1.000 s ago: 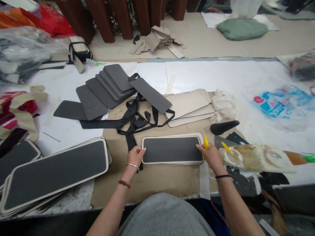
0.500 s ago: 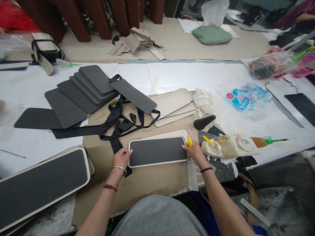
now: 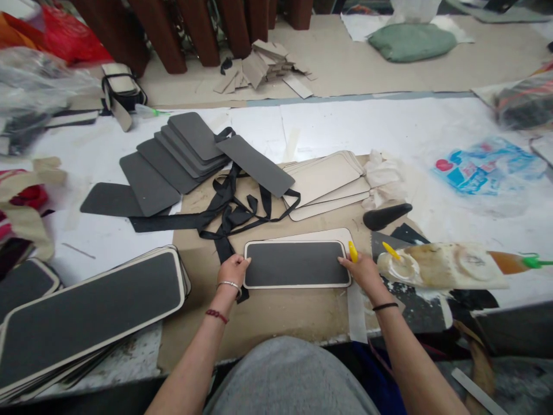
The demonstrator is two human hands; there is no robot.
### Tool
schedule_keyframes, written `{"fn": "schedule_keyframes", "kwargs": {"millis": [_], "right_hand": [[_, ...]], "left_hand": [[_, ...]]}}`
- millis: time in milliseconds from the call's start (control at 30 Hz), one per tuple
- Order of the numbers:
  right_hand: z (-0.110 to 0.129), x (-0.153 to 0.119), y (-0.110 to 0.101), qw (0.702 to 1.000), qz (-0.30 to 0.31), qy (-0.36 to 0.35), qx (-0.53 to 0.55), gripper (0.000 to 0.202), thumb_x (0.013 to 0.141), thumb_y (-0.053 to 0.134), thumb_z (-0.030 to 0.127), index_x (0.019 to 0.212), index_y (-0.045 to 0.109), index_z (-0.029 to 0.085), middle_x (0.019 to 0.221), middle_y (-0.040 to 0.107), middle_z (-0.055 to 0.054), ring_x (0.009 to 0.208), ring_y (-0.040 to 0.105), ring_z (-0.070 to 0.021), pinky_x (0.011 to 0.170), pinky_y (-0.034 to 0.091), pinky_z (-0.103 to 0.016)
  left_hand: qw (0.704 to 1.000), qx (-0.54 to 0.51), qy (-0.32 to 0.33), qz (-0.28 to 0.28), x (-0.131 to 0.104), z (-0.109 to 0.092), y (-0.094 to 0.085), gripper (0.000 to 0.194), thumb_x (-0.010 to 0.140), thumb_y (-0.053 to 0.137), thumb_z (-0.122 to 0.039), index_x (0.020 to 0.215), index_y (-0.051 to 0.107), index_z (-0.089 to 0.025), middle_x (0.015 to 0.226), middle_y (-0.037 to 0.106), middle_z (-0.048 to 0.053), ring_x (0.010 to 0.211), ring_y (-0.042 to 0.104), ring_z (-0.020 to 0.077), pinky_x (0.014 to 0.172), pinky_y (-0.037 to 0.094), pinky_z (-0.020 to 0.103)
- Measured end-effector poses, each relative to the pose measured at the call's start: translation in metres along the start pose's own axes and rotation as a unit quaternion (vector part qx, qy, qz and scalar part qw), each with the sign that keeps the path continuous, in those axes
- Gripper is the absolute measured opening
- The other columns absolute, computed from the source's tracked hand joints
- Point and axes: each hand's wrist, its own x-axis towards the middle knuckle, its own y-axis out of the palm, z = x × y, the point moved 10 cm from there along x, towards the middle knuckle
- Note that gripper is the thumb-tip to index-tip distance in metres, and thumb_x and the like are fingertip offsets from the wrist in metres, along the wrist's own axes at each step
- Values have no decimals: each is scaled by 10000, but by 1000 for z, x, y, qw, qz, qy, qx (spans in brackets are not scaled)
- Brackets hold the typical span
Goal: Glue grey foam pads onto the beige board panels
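Observation:
Between my hands lies a dark grey rectangular panel (image 3: 297, 264) with a cream border and rounded corners. My left hand (image 3: 234, 272) pinches its left end between thumb and fingers. At its right end my right hand (image 3: 360, 270) presses with the thumb, while a yellow tool (image 3: 353, 252) sticks up from the same fingers; its rest is hidden. Partly under the panel's far edge is a cream panel (image 3: 341, 234). Black strap (image 3: 224, 249) runs beside my left hand in a loose tangle. Right of my right hand stands a tub of white paste (image 3: 404, 268) with another yellow stick (image 3: 391, 251).
Grey panels (image 3: 151, 181) fan out at the back left, cream panels (image 3: 326, 178) behind the middle. A stack of large bordered panels (image 3: 95, 311) lies left. A dark curved tool (image 3: 386, 216), a glue bottle (image 3: 510, 262) and a plastic bag (image 3: 488, 164) are at right.
The view has swung left, so everything sits further right in the picture. The panel lies straighter from left to right, its right end no longer raised; both hands keep their hold.

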Motion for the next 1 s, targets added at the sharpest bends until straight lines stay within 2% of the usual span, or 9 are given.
{"fn": "schedule_keyframes", "kwargs": {"millis": [400, 667, 833, 1000], "right_hand": [[-3, 1, 4, 1000, 5, 6, 12, 282, 740, 550, 421, 707, 602, 146, 580, 535, -2, 573, 516, -144, 502, 313, -221], [-2, -4, 4, 988, 75, -15, 138, 233, 752, 526, 347, 603, 515, 167, 464, 446, 42, 473, 447, -109, 469, 307, -210], [-7, -2, 5, 990, 53, -19, 130, 144, 668, 614, 262, 645, 509, 166, 540, 485, 44, 516, 462, -107, 499, 337, -204], [-7, -1, 8, 994, 39, -16, 103, 136, 674, 619, 249, 691, 521, 158, 592, 512, 32, 553, 482, -112, 529, 350, -205]], "left_hand": [[1000, 18, -19, -8, -2, 0, -3, 284, 596, 558, -426, 460, 442, -205, 417, 385, -63, 472, 371, 110, 488, 282, 238], [997, -49, -36, 47, -2, 1, 2, 270, 551, 565, -446, 503, 484, -193, 420, 457, -49, 423, 419, 105, 452, 355, 237], [994, -84, -42, 56, -2, 1, 4, 273, 482, 618, -426, 499, 490, -186, 422, 469, -50, 417, 412, 94, 438, 381, 234], [993, -94, -51, 44, -3, 2, 4, 271, 458, 616, -422, 491, 498, -180, 422, 461, -52, 421, 412, 90, 438, 390, 236]]}}
